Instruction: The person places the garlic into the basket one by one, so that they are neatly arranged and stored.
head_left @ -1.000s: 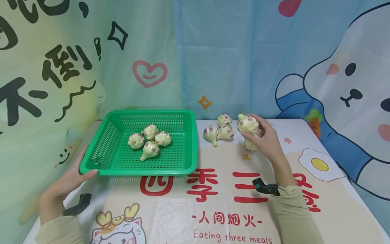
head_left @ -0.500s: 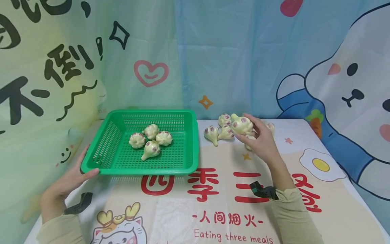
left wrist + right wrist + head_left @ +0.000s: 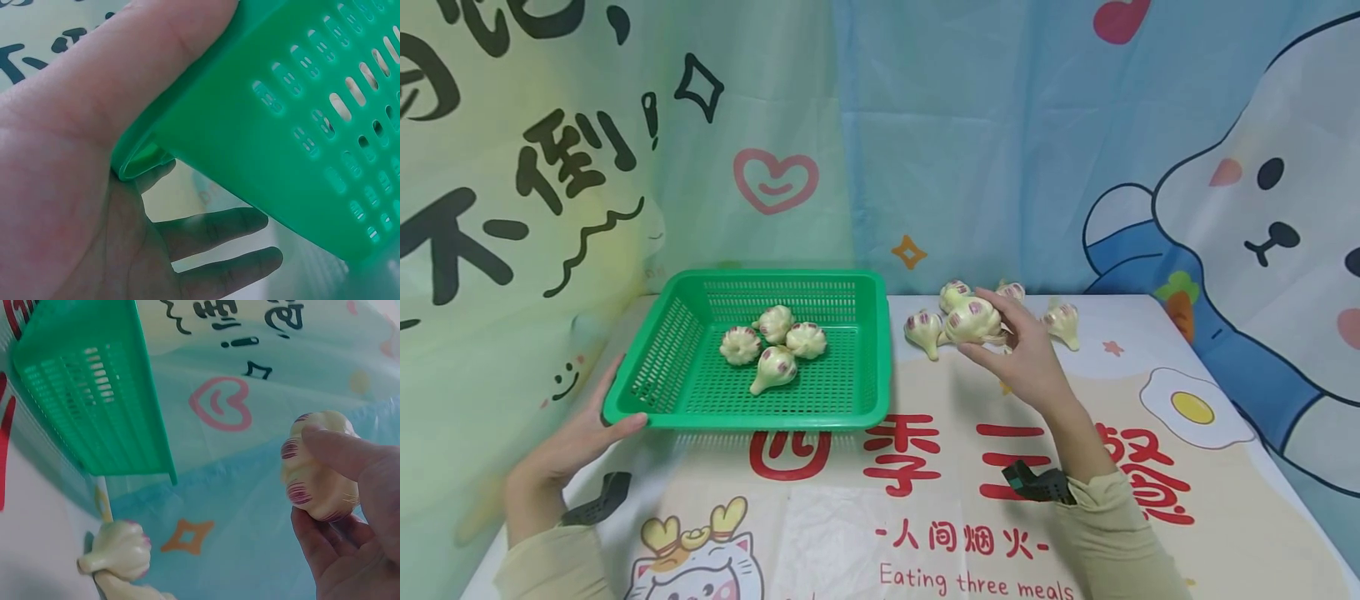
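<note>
My right hand [image 3: 1028, 360] grips a white, purple-streaked garlic bulb [image 3: 973, 321] between thumb and fingers, raised over the loose bulbs right of the basket. In the right wrist view the garlic bulb [image 3: 320, 467] appears in front of the backdrop, the thumb across its side. At the near left corner of the green plastic basket [image 3: 882, 367], my left hand [image 3: 574, 437] holds the rim. The left wrist view has the thumb of the left hand [image 3: 119, 94] on the rim, with other fingers extended below it. Several garlic bulbs [image 3: 774, 370] lie inside the basket.
More loose garlic sits near the back edge: a bulb [image 3: 922, 331] beside the basket, one [image 3: 954, 293] behind it, another [image 3: 1011, 290] past my fingers, and one [image 3: 1062, 323] to the right. A printed cloth [image 3: 820, 533] covers the table; a cartoon curtain [image 3: 925, 150] hangs behind.
My right hand has moved left with the garlic bulb, towards the basket, uncovering bulbs behind and to its right. The left hand keeps its place on the basket.
</note>
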`<state>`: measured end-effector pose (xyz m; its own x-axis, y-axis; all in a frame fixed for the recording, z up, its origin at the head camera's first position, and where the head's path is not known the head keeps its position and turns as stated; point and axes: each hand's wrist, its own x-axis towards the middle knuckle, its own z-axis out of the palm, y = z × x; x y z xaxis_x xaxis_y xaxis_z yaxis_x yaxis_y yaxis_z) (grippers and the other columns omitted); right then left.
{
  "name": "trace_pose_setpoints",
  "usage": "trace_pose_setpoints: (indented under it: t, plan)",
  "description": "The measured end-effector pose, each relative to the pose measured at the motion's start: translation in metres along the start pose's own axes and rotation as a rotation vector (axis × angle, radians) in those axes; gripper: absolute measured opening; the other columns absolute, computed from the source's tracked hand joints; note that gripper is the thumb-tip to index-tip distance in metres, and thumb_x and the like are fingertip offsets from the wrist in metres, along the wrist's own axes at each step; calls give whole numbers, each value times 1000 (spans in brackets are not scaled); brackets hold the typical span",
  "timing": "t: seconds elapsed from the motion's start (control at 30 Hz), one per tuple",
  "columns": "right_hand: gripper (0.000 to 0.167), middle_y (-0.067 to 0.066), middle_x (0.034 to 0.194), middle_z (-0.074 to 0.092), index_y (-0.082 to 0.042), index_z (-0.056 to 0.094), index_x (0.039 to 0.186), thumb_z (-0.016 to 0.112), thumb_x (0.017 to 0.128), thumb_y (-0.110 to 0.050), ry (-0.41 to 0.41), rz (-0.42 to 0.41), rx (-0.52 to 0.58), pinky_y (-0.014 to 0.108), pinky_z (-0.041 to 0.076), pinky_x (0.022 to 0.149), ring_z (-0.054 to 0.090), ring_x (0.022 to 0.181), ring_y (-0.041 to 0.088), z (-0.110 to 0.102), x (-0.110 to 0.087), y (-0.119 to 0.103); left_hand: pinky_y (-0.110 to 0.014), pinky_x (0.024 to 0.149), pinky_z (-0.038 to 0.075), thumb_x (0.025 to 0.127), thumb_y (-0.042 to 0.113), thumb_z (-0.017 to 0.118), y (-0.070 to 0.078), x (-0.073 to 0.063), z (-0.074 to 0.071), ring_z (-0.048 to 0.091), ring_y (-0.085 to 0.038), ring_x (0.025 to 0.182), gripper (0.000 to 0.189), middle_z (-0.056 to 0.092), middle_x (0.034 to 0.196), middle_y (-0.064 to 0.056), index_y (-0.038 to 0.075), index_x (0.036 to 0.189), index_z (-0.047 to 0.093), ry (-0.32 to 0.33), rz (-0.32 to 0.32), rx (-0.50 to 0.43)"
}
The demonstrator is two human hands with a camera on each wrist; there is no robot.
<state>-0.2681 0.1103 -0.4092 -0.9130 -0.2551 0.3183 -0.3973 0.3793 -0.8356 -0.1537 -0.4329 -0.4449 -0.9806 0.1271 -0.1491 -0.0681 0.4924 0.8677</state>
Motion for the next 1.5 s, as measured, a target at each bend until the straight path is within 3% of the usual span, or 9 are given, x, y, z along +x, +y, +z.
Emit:
trace_pose_setpoints:
  t: [0.03, 0.17, 0.23, 0.4, 0.63, 1.0, 1.3, 1.5]
  plan:
    - [67, 3, 136, 49, -22, 45, 141, 76, 81, -19, -5, -6, -1, 17, 44, 82, 46, 113, 13, 3, 0, -1, -43, 109, 22, 96, 25, 52, 0, 0, -1, 25, -14, 127, 87, 2, 154, -25, 40, 148, -16, 2, 0, 2]
    - [67, 1, 137, 48, -24, 45, 141, 75, 82, -23, -35, -14, -9, 15, 44, 86, 47, 115, 14, 13, -2, -6, -71, 100, 13, 95, 26, 53, 3, -1, -2, 15, -42, 130, 89, 3, 152, -28, 38, 149, -17, 13, -6, -3]
    - [67, 1, 137, 47, -25, 45, 141, 76, 81, -24, -43, -11, -17, 12, 43, 87, 47, 116, 15, 17, -4, -8, -72, 98, 14, 95, 27, 54, 3, 0, -2, 14, -46, 129, 89, 4, 151, -28, 39, 149, -17, 13, -15, 6]
    - [67, 0, 131, 51, -19, 47, 140, 77, 80, -21, -49, -26, -13, 10, 42, 88, 49, 113, 13, 23, -8, -12, -71, 99, 16, 95, 26, 54, 4, 2, 1, 14, -44, 131, 90, 5, 151, -26, 41, 148, -17, 12, -32, 10]
    - [68, -3, 132, 52, -23, 48, 138, 79, 78, -19, -91, -71, -9, 13, 43, 91, 50, 112, 7, 36, -12, -15, -73, 100, 13, 94, 26, 56, 6, 1, 2, 11, -46, 133, 93, 1, 153, -28, 38, 148, -18, 10, -21, -5]
    - [69, 0, 135, 52, -18, 50, 137, 81, 76, -17, -153, -108, -5, 15, 46, 87, 51, 116, 16, 56, -13, -24, -73, 100, 14, 93, 26, 56, 4, 1, 3, 13, -45, 133, 93, 4, 153, -27, 39, 148, -17, 30, -37, -8]
    - [65, 2, 128, 57, -15, 52, 134, 81, 76, -19, -272, -146, -42, 37, 50, 92, 55, 113, 18, 77, -4, -34, -71, 100, 15, 93, 27, 56, 1, -1, 2, 13, -44, 132, 93, 3, 153, -27, 33, 150, -17, 45, -22, 3]
    - [63, 3, 128, 58, -16, 53, 133, 81, 76, -21, -379, -160, -77, 38, 50, 93, 57, 112, 19, 88, 11, -43, -70, 100, 16, 93, 28, 58, 1, 1, 2, 14, -44, 133, 94, 4, 153, -27, 33, 150, -17, 44, -19, 10]
